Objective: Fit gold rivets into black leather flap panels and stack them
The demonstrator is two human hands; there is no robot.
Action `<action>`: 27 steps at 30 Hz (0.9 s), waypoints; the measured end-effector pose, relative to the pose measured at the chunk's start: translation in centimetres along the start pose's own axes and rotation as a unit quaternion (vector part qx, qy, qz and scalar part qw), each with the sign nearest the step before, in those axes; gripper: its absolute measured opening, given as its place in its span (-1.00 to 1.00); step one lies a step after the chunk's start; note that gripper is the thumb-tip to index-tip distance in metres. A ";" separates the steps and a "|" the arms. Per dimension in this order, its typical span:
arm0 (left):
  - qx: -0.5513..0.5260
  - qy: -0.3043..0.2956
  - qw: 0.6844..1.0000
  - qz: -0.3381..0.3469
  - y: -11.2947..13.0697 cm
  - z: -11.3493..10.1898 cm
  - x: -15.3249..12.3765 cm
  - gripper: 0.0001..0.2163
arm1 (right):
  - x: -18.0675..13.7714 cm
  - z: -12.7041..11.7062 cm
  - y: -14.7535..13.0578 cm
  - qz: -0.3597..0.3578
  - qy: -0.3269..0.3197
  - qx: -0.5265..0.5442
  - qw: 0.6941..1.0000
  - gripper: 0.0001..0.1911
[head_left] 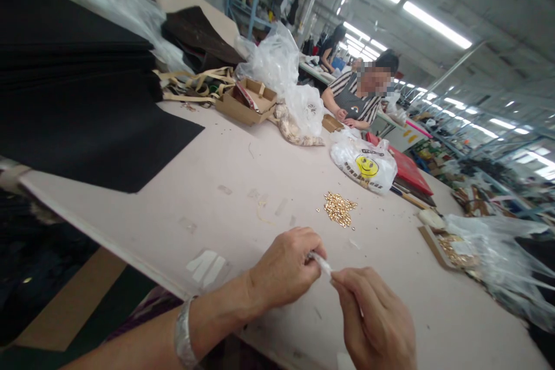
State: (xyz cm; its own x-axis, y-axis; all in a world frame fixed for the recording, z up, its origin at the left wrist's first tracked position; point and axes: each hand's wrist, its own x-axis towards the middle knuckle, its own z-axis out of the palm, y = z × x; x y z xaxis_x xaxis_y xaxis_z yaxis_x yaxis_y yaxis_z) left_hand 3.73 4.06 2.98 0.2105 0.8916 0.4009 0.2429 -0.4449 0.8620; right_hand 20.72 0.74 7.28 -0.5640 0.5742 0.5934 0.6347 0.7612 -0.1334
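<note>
My left hand [284,269] is closed in a loose fist just above the pale table [225,185], with a silver bracelet on its wrist. My right hand [373,318] pinches toward it from the right. Between the two sets of fingertips sits a small white twisted piece [323,266], gripped by both; I cannot make out what it is. A little pile of small gold metal parts [339,208] lies on the table beyond my hands.
Black sheet material [87,127] is stacked at left. A cardboard box [247,104], clear plastic bags [286,81] and a smiley-face bag [364,165] stand farther back. A tray of gold parts [451,248] sits right. A person in a striped top [355,101] works opposite.
</note>
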 end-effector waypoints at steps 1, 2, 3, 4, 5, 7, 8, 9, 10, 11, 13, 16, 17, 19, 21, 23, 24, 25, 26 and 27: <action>0.003 0.005 1.000 0.003 -0.1 0.1 0.0 -0.80 | 0.1 -0.2 -0.1 -0.033 -0.004 -0.017 0.999 -0.83; 0.004 0.010 1.000 0.003 -0.1 0.1 -0.1 -0.79 | 0.2 -0.4 -0.2 -0.062 -0.008 -0.030 0.998 -0.82; 0.003 0.015 1.000 0.003 -0.1 0.2 -0.1 -0.78 | 0.2 -0.6 -0.2 -0.084 -0.009 -0.037 0.996 -0.82; 0.001 0.018 1.000 0.004 -0.1 0.2 -0.1 -0.78 | 0.1 -0.8 -0.2 -0.092 -0.011 -0.035 0.995 -0.81; -0.002 0.019 1.000 0.007 -0.1 0.3 -0.2 -0.78 | 0.1 -1.0 -0.1 -0.084 -0.010 -0.026 0.996 -0.81; -0.006 0.020 1.000 0.009 -0.2 0.4 -0.2 -0.79 | -0.1 -1.2 0.0 -0.028 -0.019 0.003 0.999 -0.84; -0.007 0.021 1.000 0.008 -0.2 0.4 -0.2 -0.80 | -0.1 -1.3 0.1 0.011 -0.031 0.016 0.999 -0.88; -0.008 0.023 1.000 0.005 -0.3 0.5 -0.2 -0.81 | -0.2 -1.3 0.2 0.048 -0.044 0.024 0.998 -0.87; -0.008 0.023 1.000 0.001 -0.3 0.6 -0.2 -0.82 | -0.1 -1.3 0.2 0.074 -0.054 0.024 0.995 -0.82; -0.007 0.022 1.000 -0.002 -0.3 0.6 -0.2 -0.83 | -0.1 -1.3 0.2 0.088 -0.058 0.018 0.994 -0.76; -0.001 0.014 1.000 0.004 -0.3 0.7 -0.3 -0.84 | 0.1 -1.1 0.3 0.082 -0.051 -0.006 0.995 -0.75; 0.017 0.004 1.000 0.016 -0.2 0.9 -0.3 -0.85 | 0.5 -1.1 0.4 0.024 -0.037 -0.055 0.998 -0.79; 0.024 0.003 1.000 0.018 -0.2 0.9 -0.3 -0.85 | 0.7 -1.2 0.5 -0.001 -0.042 -0.073 0.996 -0.79; 0.041 -0.002 0.999 0.025 -0.1 1.1 -0.4 -0.87 | 1.1 -1.4 0.6 -0.047 -0.057 -0.113 0.991 -0.78; 0.064 -0.009 0.997 0.034 -0.1 1.3 -0.4 -0.88 | 1.4 -1.6 0.7 -0.081 -0.071 -0.149 0.983 -0.79; 0.080 -0.010 0.996 0.037 -0.1 1.4 -0.4 -0.87 | 1.7 -1.7 0.8 -0.095 -0.083 -0.167 0.978 -0.80; 0.083 -0.009 0.996 0.036 -0.1 1.4 -0.3 -0.87 | 1.9 -1.7 0.8 -0.097 -0.092 -0.170 0.976 -0.81; 0.081 -0.008 0.996 0.033 -0.1 1.3 -0.3 -0.87 | 1.9 -1.7 0.8 -0.097 -0.100 -0.170 0.976 -0.81; 0.077 -0.006 0.997 0.030 -0.1 1.2 -0.2 -0.87 | 2.0 -1.6 0.8 -0.097 -0.106 -0.170 0.975 -0.81; 0.072 -0.005 0.997 0.027 -0.1 1.1 -0.2 -0.87 | 1.9 -1.5 0.8 -0.097 -0.108 -0.173 0.974 -0.82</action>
State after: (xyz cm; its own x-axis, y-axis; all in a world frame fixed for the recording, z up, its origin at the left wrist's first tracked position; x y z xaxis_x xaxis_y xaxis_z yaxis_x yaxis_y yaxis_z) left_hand 4.76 3.86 2.50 0.2362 0.8657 0.4413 0.3647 -0.4999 0.7855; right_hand 20.94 2.02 9.53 -0.7657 0.5081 0.3943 0.6236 0.7366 0.2619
